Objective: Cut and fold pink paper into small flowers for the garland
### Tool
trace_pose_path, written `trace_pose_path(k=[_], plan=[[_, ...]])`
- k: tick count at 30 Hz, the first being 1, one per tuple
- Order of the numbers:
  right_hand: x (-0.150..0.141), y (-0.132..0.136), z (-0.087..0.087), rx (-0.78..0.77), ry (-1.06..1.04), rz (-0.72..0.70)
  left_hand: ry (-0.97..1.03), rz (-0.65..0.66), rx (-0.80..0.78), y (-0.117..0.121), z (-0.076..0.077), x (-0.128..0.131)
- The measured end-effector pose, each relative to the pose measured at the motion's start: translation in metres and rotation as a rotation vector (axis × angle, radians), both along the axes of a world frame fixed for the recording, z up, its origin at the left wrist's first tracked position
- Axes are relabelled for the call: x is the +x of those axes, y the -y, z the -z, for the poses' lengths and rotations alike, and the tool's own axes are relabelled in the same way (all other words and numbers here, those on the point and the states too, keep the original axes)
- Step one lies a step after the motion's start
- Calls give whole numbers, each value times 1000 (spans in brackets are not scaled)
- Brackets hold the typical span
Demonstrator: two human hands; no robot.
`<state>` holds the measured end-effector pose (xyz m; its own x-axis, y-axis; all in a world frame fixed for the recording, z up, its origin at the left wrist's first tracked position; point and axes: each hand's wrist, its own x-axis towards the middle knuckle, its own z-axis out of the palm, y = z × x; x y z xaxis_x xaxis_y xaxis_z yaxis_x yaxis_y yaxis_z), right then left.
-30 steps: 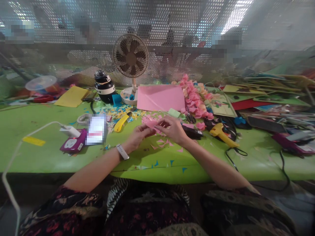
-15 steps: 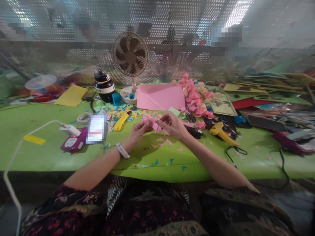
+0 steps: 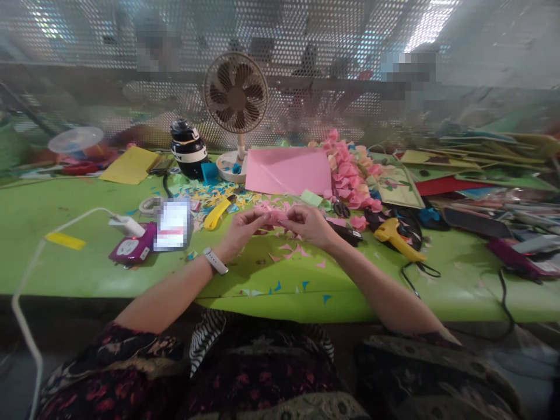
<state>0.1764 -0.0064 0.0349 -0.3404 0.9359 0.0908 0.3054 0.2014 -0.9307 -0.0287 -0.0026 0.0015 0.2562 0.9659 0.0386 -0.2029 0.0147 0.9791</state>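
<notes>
A small piece of pink paper (image 3: pixel 276 217) is pinched between my two hands above the middle of the green table. My left hand (image 3: pixel 244 228), with a pale watch band at the wrist, grips its left side between thumb and fingers. On the opposite side my right hand (image 3: pixel 307 224) has it by thumb and fingertips. The paper's exact shape is partly covered by my fingers. Pink paper scraps (image 3: pixel 292 252) lie below and behind the hands. Dark scissors (image 3: pixel 340 207) rest just beyond my right hand, near a heap of pink paper petals (image 3: pixel 347 172).
A pink sheet (image 3: pixel 289 170) lies behind the hands, beside a fan (image 3: pixel 237 93) and a black bottle (image 3: pixel 189 150). A yellow cutter (image 3: pixel 217 213) and a lit phone (image 3: pixel 172 224) are at left. A yellow glue gun (image 3: pixel 399 239) with its cord lies right.
Both hands stay over the same spot while the fingers shift on the pink paper, which looks more bent now than a second ago. The view has turned slightly.
</notes>
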Motion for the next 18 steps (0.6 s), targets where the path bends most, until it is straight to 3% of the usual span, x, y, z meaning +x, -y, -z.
trace_pose_path(k=[5,10,18], plan=[[2,-1,3,29,28,-1,-41,-12,23,0,-4,-3],[1,1,1,70,82,0,-156,61,47,1,-5,-5],[-3,2,1,39,1,58,-100,74,12,-2,-1,-6]])
